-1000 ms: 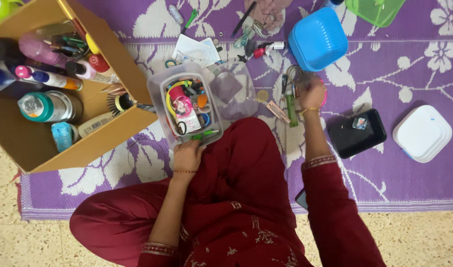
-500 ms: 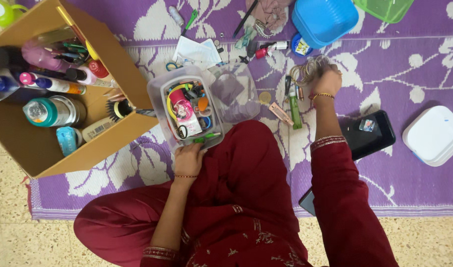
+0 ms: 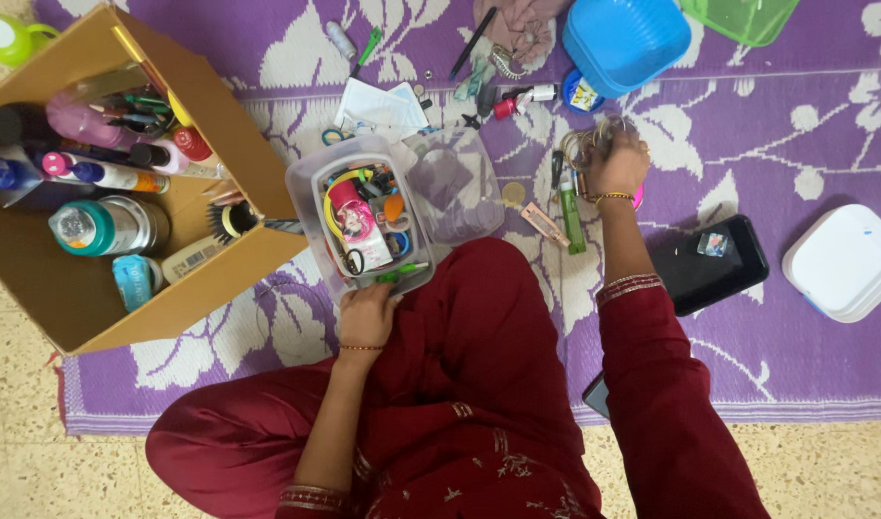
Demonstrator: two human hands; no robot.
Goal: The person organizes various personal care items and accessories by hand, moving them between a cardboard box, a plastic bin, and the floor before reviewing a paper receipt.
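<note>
Single head-worn view, looking nearly straight down from above the seated person onto the purple mat [image 3: 806,125] and floor; moderately close, lap at bottom, both hands mid-frame, cardboard box [image 3: 219,207] at left.

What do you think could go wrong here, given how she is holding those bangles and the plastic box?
The right hand grips a loose bunch of thin bangles above scattered small items; one could slip out and roll across the mat. The left hand only touches the near edge of the crammed clear box, so a nudge might tip or spill it.
</note>
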